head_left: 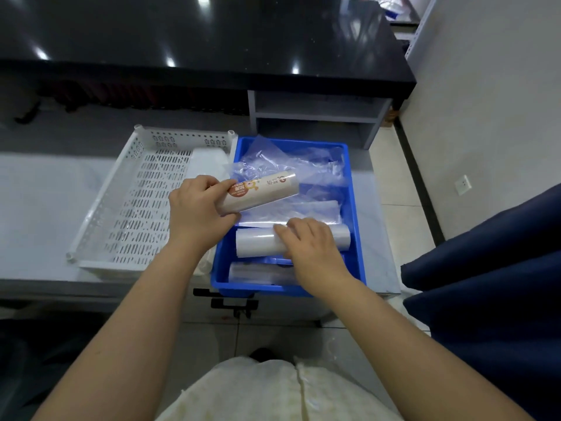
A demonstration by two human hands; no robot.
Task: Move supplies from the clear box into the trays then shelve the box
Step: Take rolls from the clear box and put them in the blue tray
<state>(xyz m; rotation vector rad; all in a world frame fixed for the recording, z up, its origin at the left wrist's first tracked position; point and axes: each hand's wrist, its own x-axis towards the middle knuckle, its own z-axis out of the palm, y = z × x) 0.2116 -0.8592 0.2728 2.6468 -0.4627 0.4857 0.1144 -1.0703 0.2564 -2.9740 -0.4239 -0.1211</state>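
Observation:
A blue tray (355,214) sits on a low white surface and holds loose clear plastic bags (288,165) and rolls of bags. My left hand (197,214) grips a labelled roll (264,192) with an orange sticker, held above the tray's left side. My right hand (306,241) lies on a plain white roll (255,244) inside the tray's near part, fingers curled over it. Another clear-wrapped roll (258,273) rests nearer the front wall. A white perforated tray (136,208) stands left of the blue one, with a white pack (209,162) in its far right corner. No clear box is in view.
A black glossy counter (212,41) runs across the back, with a grey open shelf unit (318,117) under its right end. A dark blue cloth (485,284) hangs at the right. A black latch (233,303) sits below the blue tray's front.

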